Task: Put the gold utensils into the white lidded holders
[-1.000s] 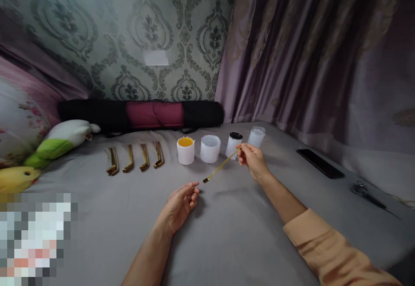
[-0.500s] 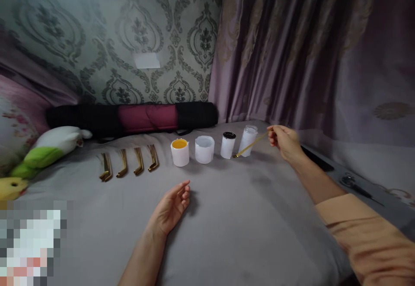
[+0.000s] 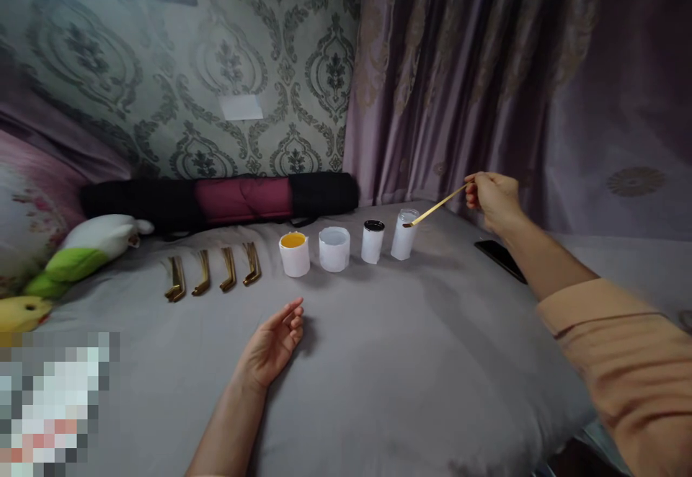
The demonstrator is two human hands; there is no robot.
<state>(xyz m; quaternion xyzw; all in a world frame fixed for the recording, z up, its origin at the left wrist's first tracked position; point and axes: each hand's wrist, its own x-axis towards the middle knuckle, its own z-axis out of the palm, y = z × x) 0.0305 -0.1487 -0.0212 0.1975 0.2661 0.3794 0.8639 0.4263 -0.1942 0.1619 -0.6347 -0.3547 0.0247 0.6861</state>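
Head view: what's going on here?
A person's right hand pinches a thin paintbrush near the end of its handle. Its tip is in front of or against the clear-rimmed jar; I can't tell if they touch. That jar ends a row with a black-topped container, a wide white tub and a yellow-filled tub. The left hand, fingers loosely curled, holds nothing, low over the grey sheet.

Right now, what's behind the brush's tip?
The rightmost jar shows around the tip of the brush; the patch of jar directly behind the tip is covered and can't be seen.
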